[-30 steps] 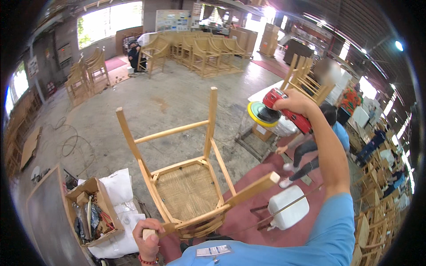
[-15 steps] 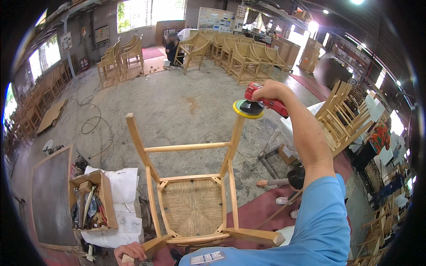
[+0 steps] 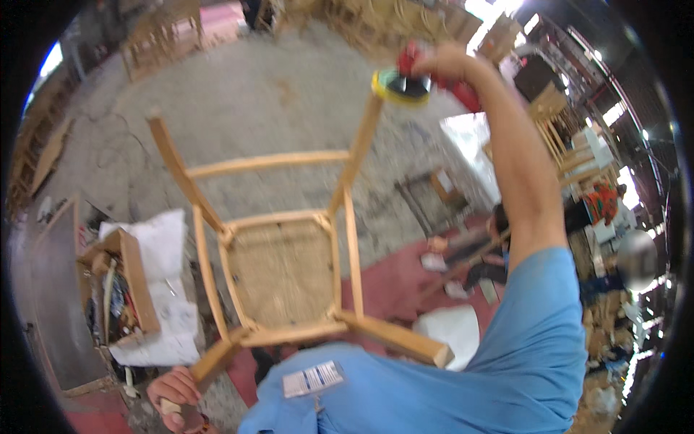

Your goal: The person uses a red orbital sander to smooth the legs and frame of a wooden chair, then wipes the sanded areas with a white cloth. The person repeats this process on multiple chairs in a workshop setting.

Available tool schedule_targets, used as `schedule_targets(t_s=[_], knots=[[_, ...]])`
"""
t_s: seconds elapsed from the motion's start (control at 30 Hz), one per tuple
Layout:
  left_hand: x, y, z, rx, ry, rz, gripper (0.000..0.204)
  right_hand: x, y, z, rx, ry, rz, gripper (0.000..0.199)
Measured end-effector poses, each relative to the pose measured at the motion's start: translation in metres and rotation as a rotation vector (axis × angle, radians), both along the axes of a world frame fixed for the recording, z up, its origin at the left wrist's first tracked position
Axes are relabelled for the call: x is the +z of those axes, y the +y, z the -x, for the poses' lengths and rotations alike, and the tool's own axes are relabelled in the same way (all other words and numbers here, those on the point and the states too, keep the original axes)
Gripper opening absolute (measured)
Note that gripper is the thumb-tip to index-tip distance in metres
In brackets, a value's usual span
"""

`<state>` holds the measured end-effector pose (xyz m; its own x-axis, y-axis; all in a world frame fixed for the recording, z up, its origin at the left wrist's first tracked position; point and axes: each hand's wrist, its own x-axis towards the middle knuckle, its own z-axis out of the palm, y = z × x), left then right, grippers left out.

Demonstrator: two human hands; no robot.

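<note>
In the head view, the person's right hand (image 3: 441, 64) is closed round the red handheld power tool with a round, yellow-rimmed, black-backed disc (image 3: 413, 87). A second ago that disc hung well clear of the wood; half a second ago it came to the far-right leg (image 3: 367, 134), a squared pale wooden post, and now it stays at that leg's tip, just below and left of the right grip. As I judge it, this puts the tool at the work rather than held aside; blur hides whether disc and wood truly touch, or whether the disc spins.

The left hand (image 3: 176, 391) is still wrapped round the end of the near-left leg (image 3: 215, 360), also squared and pale, which probably steadies the frame. Between the two grips lies the pale wooden chair with a woven straw-coloured seat (image 3: 282, 271), its seat underside facing up.

Left of and beyond the left grip sits an open brown cardboard box of mixed odds and ends (image 3: 143, 278). Well below the right grip, a co-worker's bare hand (image 3: 437, 244) shows.
</note>
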<state>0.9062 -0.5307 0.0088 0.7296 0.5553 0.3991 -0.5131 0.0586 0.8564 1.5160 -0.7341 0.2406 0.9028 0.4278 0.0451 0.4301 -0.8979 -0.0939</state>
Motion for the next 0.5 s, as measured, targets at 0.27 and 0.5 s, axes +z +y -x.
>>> schedule_targets(t_s=[0.27,0.5], knots=[[-0.004,0.017,0.003,-0.071,0.023,-0.027,0.033,0.022,-0.007,0.04,0.021,0.223,-0.424,0.024],[-0.005,0.016,0.0,-0.132,-0.083,0.03,0.034,0.037,0.099,0.089,0.29,0.204,-0.38,0.046]])
